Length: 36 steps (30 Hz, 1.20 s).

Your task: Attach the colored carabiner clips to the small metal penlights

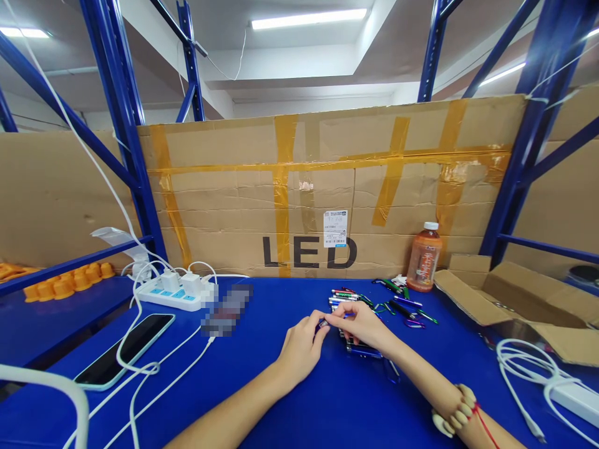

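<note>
My left hand [302, 349] and my right hand [364, 323] meet above the blue table, fingertips pinched together. Between them shows a small shiny, dark piece [322, 323], mostly covered by the fingers, so its kind stays unclear. Under and beside my right hand lies a row of slim metallic tubes [364, 352] in blue, silver, red and green, partly hidden by that hand. A dark clip-like loop [391, 372] sticks out at the row's near end. Further right is a loose pile of coloured carabiner clips and tubes [407, 302].
A bottle of orange drink [423, 259] stands by the cardboard wall [234, 206]. An open cardboard box [524, 312] and a coiled white cable [528, 362] are at right. At left are a power strip [171, 298], a phone [126, 349] and trailing white cables [161, 393].
</note>
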Each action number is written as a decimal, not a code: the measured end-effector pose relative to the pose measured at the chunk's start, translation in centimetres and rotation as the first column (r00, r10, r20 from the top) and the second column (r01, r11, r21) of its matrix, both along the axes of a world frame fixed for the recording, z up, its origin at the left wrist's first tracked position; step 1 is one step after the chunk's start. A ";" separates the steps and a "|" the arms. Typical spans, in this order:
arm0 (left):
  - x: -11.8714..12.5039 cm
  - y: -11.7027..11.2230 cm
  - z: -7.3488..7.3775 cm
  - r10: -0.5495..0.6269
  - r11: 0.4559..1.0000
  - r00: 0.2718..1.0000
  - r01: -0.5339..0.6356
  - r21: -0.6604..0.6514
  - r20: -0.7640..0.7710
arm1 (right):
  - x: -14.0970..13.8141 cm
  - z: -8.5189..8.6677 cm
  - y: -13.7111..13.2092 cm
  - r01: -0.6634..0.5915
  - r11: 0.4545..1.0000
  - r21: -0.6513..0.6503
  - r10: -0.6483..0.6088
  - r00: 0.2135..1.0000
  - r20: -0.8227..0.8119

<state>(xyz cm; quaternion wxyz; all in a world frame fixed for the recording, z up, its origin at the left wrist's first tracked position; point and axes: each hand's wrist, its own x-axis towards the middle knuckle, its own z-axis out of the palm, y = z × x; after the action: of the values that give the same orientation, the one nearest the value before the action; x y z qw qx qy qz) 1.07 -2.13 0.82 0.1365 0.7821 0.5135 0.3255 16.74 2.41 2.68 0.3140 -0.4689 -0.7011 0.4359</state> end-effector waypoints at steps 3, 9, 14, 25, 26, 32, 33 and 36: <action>0.0 -0.1 0.0 0.002 1.000 1.000 -0.002 0.001 -0.007 | 0.1 0.0 -0.1 -0.001 1.000 -0.002 0.001 1.000 -0.005; 0.0 -0.1 0.0 0.003 1.000 1.000 -0.003 0.006 -0.011 | 0.0 0.2 -0.2 0.006 1.000 -0.010 -0.006 1.000 -0.004; 0.0 -0.1 0.1 0.010 1.000 1.000 -0.010 0.006 -0.015 | 0.0 0.2 -0.2 -0.003 1.000 -0.003 0.003 1.000 0.004; 0.0 -0.1 0.0 0.009 1.000 1.000 -0.009 0.001 -0.013 | -0.1 0.4 -0.3 -0.001 1.000 -0.015 0.001 1.000 -0.014; 0.0 -0.1 0.1 0.007 1.000 1.000 -0.007 0.001 -0.012 | -0.2 0.5 -0.4 0.001 1.000 -0.016 -0.001 1.000 -0.015; 0.0 0.0 0.0 0.006 1.000 1.000 -0.006 0.013 -0.012 | -0.1 0.7 -0.6 0.006 1.000 -0.018 -0.006 1.000 -0.015; 0.0 0.0 -0.1 0.006 1.000 1.000 -0.006 0.014 -0.011 | -0.1 0.6 -0.5 0.002 1.000 -0.016 -0.003 1.000 -0.015; 0.0 0.1 -0.2 0.005 1.000 1.000 -0.005 0.012 -0.010 | 0.0 0.6 -0.5 0.001 1.000 -0.020 -0.001 1.000 -0.005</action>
<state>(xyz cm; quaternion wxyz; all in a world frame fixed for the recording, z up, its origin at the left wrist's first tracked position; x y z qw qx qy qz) 1.06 -2.06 0.65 0.1286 0.7832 0.5143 0.3248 16.70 1.95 3.26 0.3113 -0.4713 -0.6958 0.4437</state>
